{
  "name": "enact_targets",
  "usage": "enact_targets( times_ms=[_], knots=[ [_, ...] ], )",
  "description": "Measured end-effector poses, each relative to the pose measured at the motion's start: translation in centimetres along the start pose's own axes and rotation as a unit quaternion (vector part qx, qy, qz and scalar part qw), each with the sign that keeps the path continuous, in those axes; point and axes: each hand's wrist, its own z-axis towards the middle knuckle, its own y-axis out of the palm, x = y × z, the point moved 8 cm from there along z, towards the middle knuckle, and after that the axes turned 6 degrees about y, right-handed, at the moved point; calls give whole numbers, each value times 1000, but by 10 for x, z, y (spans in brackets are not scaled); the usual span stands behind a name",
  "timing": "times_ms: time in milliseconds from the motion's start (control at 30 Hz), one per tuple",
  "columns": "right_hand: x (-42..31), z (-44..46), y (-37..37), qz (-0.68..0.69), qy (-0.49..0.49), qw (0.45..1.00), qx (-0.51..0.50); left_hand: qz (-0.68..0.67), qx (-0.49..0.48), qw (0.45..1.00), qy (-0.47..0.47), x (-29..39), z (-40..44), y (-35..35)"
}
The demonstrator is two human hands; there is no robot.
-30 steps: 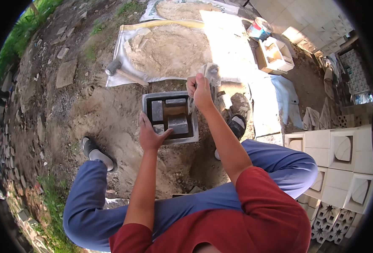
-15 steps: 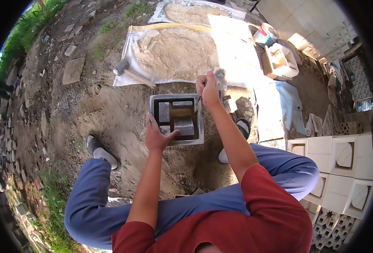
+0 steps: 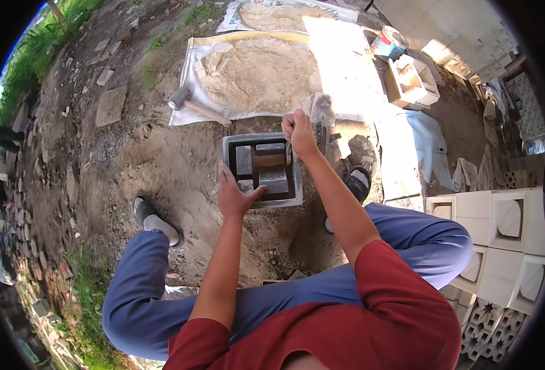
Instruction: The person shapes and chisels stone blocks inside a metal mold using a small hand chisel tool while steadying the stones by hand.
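Two bare hands are at a grey, square-cornered frame (image 3: 278, 203) on the dirt ground, with dark blocks (image 3: 243, 160) inside it. The left hand (image 3: 238, 196) lies at the frame's near left corner, its fingers close together and pointing away from the body along the left wall, the thumb spread wide to the right so that its tip reaches over the inside of the frame, by the nearer blocks. The right hand (image 3: 299, 132) is at the far right corner, its fingers curled in and its thumb sticking up; whether anything is pinched in them cannot be told. The frame's opening thus lies to the right of the left fingers and to the near left of the right fingers. Just right of the right fingers is a flat-bladed tool (image 3: 323, 111), its blade at the edge of a pale sheet (image 3: 189, 74). Beyond the fingers of both hands, that sheet bears a heap of sandy material (image 3: 260, 74). A mallet (image 3: 180, 98) lies to the far left of the right fingers, head on the sheet's near left corner, handle slanting toward the frame.
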Motion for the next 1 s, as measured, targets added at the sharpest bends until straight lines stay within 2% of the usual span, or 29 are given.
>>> enact_targets(
  times_ms=[167,200,300,367,467,567,633,700,767,833,900,1000],
  knots=[
    [-5,-12,-10,42,31,998,42,1,22,1000,14,-3,0,3],
    [17,-18,-12,36,6,999,34,2,18,1000,12,-4,-4,2],
    [-4,-23,-7,7,-33,999,11,-12,12,1000,0,-2,1,0],
    [-16,-24,-11,64,17,997,49,-7,13,1000,1,-3,0,1],
    [-2,-32,-18,103,1,993,63,10,30,999,11,-4,-1,1],
    [6,-27,-5,33,12,999,15,4,16,1000,2,-1,0,-5],
    [1,-32,-8,51,12,998,32,2,16,1000,0,-1,-2,-5],
    [-4,-34,-19,147,-5,988,46,-12,2,1000,-10,-3,-1,-3],
    [4,-40,-18,147,-6,988,45,-7,1,1000,-11,-3,-5,-2],
    [-3,-33,-4,42,23,999,15,-5,13,1000,-4,0,1,-5],
    [-11,-33,-9,36,24,998,38,-10,11,1000,-2,-1,-1,-4],
    [-1,-45,-19,104,35,989,96,-10,26,1000,9,-1,-2,-4]
  ],
)
